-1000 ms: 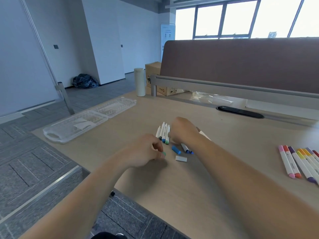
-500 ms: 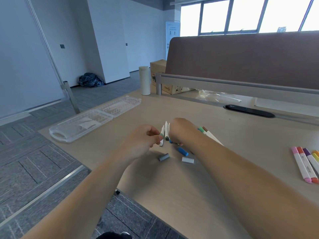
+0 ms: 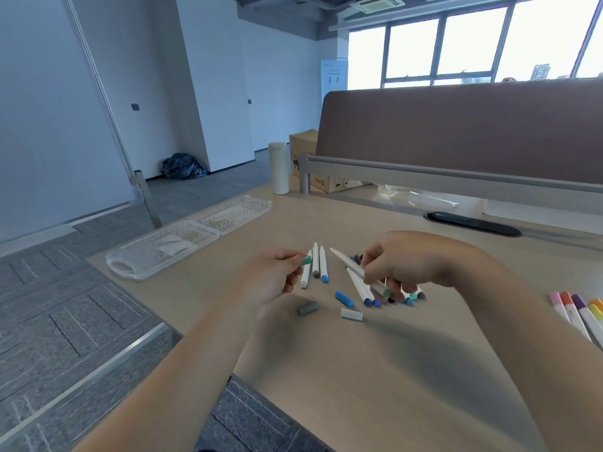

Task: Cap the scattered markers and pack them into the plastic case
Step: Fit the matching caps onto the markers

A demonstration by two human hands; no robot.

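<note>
My left hand pinches a teal-green cap above the desk. My right hand holds a white marker with a green end, tilted, its bare tip pointing up left toward the cap. Three white markers lie side by side between my hands. Several more markers lie under my right hand, partly hidden. Loose caps lie in front: a blue cap, a grey cap and a pale cap. The clear plastic case lies open at the desk's left edge.
Capped markers in pink, orange, purple and yellow lie at the far right. A white cylinder and a cardboard box stand at the back by the brown partition. The desk edge drops to the floor on the left.
My right hand has lifted a white marker off the desk and turned it toward the left hand. The left hand has risen with the teal cap. The camera has tilted up.
</note>
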